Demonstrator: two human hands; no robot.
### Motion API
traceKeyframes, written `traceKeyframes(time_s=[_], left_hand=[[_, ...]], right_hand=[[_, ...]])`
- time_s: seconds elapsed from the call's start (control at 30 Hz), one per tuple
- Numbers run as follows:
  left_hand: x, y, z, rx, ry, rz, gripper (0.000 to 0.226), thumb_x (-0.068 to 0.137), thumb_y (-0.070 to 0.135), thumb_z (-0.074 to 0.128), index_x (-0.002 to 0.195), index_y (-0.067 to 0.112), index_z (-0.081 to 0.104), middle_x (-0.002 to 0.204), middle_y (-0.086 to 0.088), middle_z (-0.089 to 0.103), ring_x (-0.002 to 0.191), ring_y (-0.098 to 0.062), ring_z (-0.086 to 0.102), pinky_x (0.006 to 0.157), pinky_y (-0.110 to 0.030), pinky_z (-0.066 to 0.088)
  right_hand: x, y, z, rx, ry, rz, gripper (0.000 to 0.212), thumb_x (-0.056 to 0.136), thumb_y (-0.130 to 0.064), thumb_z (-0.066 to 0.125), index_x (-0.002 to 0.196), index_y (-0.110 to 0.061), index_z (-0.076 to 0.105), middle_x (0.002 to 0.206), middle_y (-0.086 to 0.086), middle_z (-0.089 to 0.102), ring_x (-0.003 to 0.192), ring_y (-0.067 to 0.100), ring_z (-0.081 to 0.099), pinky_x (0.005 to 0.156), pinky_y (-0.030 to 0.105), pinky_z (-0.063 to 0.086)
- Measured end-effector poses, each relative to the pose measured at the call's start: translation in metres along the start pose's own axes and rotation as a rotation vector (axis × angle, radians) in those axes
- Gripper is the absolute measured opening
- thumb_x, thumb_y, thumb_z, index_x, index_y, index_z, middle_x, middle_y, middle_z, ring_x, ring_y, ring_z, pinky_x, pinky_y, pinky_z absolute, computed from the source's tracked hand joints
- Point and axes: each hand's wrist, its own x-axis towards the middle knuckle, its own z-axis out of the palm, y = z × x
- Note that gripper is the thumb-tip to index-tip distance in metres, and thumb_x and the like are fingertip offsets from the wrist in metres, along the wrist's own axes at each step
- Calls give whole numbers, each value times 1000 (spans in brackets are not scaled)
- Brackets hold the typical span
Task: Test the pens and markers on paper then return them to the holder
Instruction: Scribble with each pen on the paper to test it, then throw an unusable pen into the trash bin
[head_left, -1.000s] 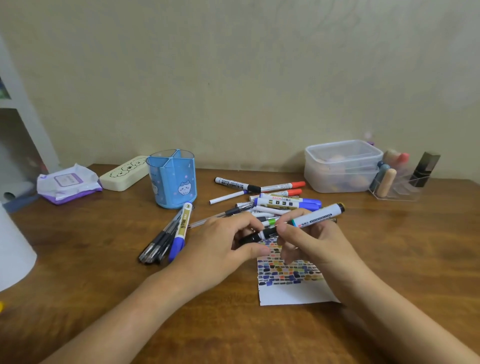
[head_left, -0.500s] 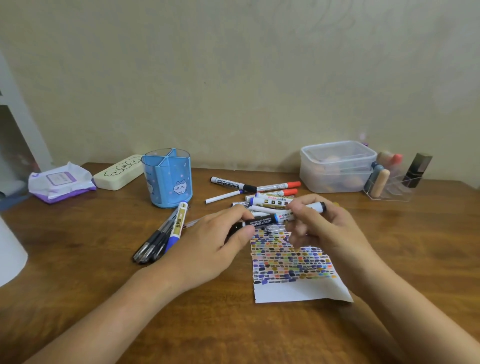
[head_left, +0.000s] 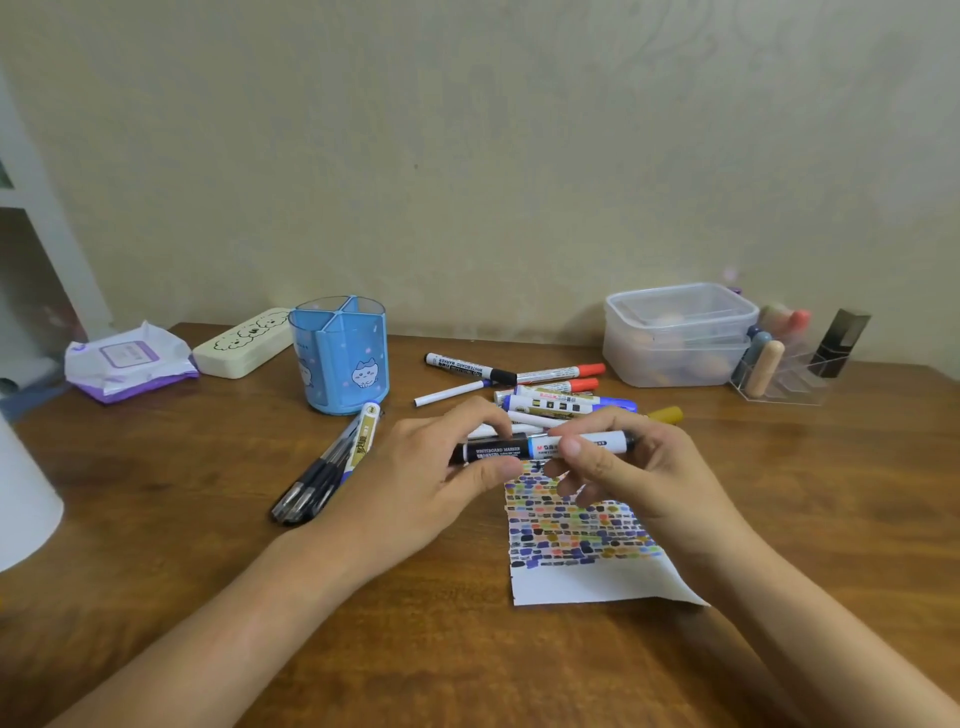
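I hold a whiteboard marker (head_left: 540, 447) level above the top of the paper (head_left: 576, 525). My left hand (head_left: 421, 483) grips its black cap end and my right hand (head_left: 634, 467) grips its white barrel. The paper is covered with small coloured test marks, with a blank strip at its near edge. A pile of markers (head_left: 550, 395) lies just behind my hands. Several pens and a blue marker (head_left: 332, 467) lie to the left. The blue divided holder (head_left: 340, 358) stands empty at the back left.
A cream pencil case (head_left: 241, 343) and a wipes pack (head_left: 127, 364) lie at the far left. A clear lidded box (head_left: 678, 332) and a clear organiser with small bottles (head_left: 789, 364) stand at the back right. A white object (head_left: 23, 499) sits at the left edge.
The tilted marker in my right hand came down level and met the black cap in my left hand. Both hands drew together over the top of the paper.
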Motion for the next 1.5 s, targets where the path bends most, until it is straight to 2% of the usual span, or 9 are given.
traceKeyframes(time_s=[0.1, 0.33, 0.47, 0.63, 0.87, 1.07, 1.23, 1.4, 1.5], left_hand=[[0, 3, -3, 14, 61, 58, 35, 82, 65, 48, 106, 42, 57, 88, 30, 58, 94, 2, 59, 70, -14, 53], [-1, 10, -15, 74, 110, 116, 16, 91, 48, 56, 101, 36, 61, 84, 25, 60, 83, -6, 59, 67, -34, 53], [-6, 16, -33, 119, 97, 73, 5, 96, 37, 61, 99, 34, 62, 88, 22, 60, 86, -6, 58, 70, -32, 50], [-53, 30, -75, 219, 130, 11, 20, 94, 48, 58, 100, 30, 65, 90, 9, 57, 86, -9, 56, 75, -36, 48], [-164, 69, -148, 410, 192, -184, 27, 88, 46, 67, 113, 33, 67, 86, 13, 57, 78, -4, 52, 72, -37, 50], [-267, 92, -177, 412, 348, -351, 9, 90, 29, 67, 98, 24, 65, 84, 14, 63, 79, -8, 61, 69, -34, 49], [-354, 74, -176, 178, 476, -532, 13, 87, 33, 68, 95, 24, 64, 90, 0, 65, 84, -21, 67, 74, -39, 55], [-427, 21, -160, 94, 704, -723, 15, 82, 31, 74, 95, 23, 70, 92, -1, 63, 85, -19, 64, 75, -35, 55], [-463, -24, -142, 125, 686, -938, 14, 87, 21, 74, 96, 30, 67, 89, 5, 66, 83, -9, 63, 75, -28, 53]], right_hand=[[0, 1, 2, 8, 1, -11, 25, 79, -28, 71, 95, -10, 74, 83, 10, 78, 70, 15, 71, 63, 22, 54], [-3, -4, 13, 77, 17, -46, 24, 79, -28, 71, 91, -7, 73, 68, 13, 72, 58, 17, 65, 58, 22, 53], [-5, -20, 23, 72, 34, -69, 23, 82, -33, 70, 89, -10, 72, 57, 9, 66, 50, 13, 58, 54, 21, 49], [-3, -51, 56, 1, -130, -143, 24, 80, -36, 68, 81, -12, 68, 54, 5, 64, 48, 11, 55, 52, 18, 46], [-33, -89, 152, 35, -517, -273, 30, 83, -37, 69, 86, -7, 71, 63, 6, 69, 58, 12, 61, 58, 21, 51], [-80, -97, 223, 55, -745, -334, 36, 80, -46, 71, 106, -21, 70, 75, 8, 71, 70, 26, 67, 67, 33, 53], [-86, -76, 239, -30, -790, -314, 30, 90, -43, 61, 102, -18, 71, 75, 9, 71, 62, 10, 63, 59, 17, 47], [-79, -45, 272, -171, -783, -286, 21, 99, -35, 58, 97, -20, 71, 71, 1, 70, 57, 10, 59, 61, 24, 45], [-87, -38, 302, -202, -796, -304, 16, 101, -28, 58, 94, -21, 71, 68, -4, 69, 56, 7, 55, 61, 27, 44]])
